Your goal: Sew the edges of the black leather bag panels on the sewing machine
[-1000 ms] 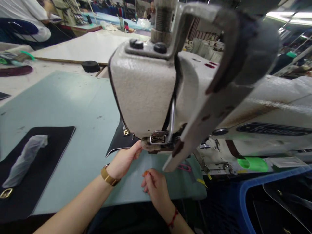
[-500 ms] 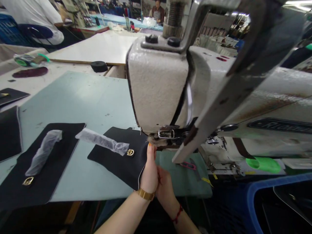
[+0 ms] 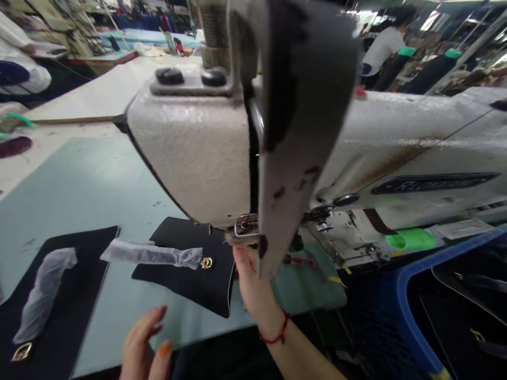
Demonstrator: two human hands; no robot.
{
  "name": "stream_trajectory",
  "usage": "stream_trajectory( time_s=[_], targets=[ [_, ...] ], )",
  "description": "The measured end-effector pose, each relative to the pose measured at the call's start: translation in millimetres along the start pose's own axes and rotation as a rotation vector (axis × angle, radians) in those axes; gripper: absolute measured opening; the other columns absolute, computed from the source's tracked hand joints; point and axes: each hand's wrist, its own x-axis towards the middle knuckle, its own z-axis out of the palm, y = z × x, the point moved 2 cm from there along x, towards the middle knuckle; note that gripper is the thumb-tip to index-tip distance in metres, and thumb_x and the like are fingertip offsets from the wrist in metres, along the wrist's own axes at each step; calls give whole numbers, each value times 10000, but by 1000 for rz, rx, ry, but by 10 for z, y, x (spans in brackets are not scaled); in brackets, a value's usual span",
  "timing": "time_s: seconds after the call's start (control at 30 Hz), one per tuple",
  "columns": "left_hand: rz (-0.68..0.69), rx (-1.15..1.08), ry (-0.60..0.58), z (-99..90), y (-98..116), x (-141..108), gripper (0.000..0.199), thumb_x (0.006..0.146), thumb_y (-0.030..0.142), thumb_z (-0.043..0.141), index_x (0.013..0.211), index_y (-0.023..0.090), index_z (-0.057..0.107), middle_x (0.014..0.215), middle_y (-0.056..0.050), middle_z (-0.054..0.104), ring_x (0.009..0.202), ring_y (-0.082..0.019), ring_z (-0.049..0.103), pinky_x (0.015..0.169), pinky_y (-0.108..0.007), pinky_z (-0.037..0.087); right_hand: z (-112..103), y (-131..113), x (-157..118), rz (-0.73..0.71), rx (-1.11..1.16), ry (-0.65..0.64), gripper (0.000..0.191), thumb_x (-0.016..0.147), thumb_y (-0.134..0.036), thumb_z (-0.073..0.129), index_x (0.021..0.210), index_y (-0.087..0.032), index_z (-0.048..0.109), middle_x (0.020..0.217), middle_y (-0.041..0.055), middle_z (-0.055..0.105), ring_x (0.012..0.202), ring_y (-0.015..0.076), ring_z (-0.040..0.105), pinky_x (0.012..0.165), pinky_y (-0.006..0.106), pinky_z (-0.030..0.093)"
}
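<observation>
A black leather panel [image 3: 190,287] lies under the head of a sewing machine [image 3: 194,153]. On it are a strap wrapped in translucent white film [image 3: 154,254] and a gold buckle [image 3: 206,263]. My right hand [image 3: 255,287], a red cord at its wrist, grips the panel's right edge below the needle area, thumb up; its other fingers are mostly hidden. My left hand [image 3: 144,348] hovers at the bottom, blurred, fingers apart and holding nothing. At left rests a second black panel [image 3: 79,295] with its own wrapped strap [image 3: 47,293] and buckle [image 3: 21,352].
A grey metal bar [image 3: 301,158] slants down in front of the machine. Pink-handled snips [image 3: 303,262] lie on the green table mat [image 3: 99,174]. A blue basket [image 3: 407,306] with black panels stands at right. Another person [image 3: 382,50] is in the background.
My left hand has let go of the panel and moved down and left. My right hand has come up to the panel's edge. The view has turned to the right.
</observation>
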Motion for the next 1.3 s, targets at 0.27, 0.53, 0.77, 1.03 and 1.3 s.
stream_trajectory(
  time_s=[0.27, 0.53, 0.77, 1.03, 1.3],
  targets=[
    [847, 341, -529, 70, 416, 1862, 870, 825, 577, 598, 1550, 276, 222, 1565, -126, 372, 1404, -393, 380, 1144, -538, 342, 86, -24, 58, -85, -55, 66, 424, 972, -405, 373, 606, -197, 322, 585, -32, 320, 567, 107, 302, 535, 265, 205],
    [865, 454, -431, 118, 792, 1622, 769, 783, 621, 615, 1423, 228, 452, 1331, -155, 537, 1168, -351, 557, 1011, -480, 467, -125, -51, 103, -24, -89, -65, 428, 946, -425, 419, 599, -200, 309, 590, -32, 285, 563, 102, 283, 525, 256, 206],
    [656, 447, -334, 181, 652, 1277, 855, 805, 522, 624, 1530, 304, 224, 1524, -153, 330, 1354, -421, 385, 1110, -624, 331, -348, -163, 115, -46, -106, -227, 425, 967, -454, 436, 633, -192, 416, 640, -11, 410, 635, 124, 384, 571, 234, 310],
    [671, 180, -287, 170, 460, 1142, 326, 874, 277, 640, 1198, 298, 615, 1441, -74, 518, 1347, -293, 481, 1132, -525, 398, -438, -102, -254, -61, -212, -97, 388, 983, -381, 448, 650, -191, 386, 621, -34, 350, 595, 109, 341, 557, 248, 257],
    [707, 168, -476, -7, 688, 1323, 184, 897, 350, 604, 1041, 297, 706, 1301, -36, 668, 1204, -258, 620, 1117, -490, 414, -375, -51, -207, 9, -94, -81, 426, 978, -432, 464, 643, -186, 376, 642, -34, 304, 616, 108, 314, 570, 248, 253]
  ],
)
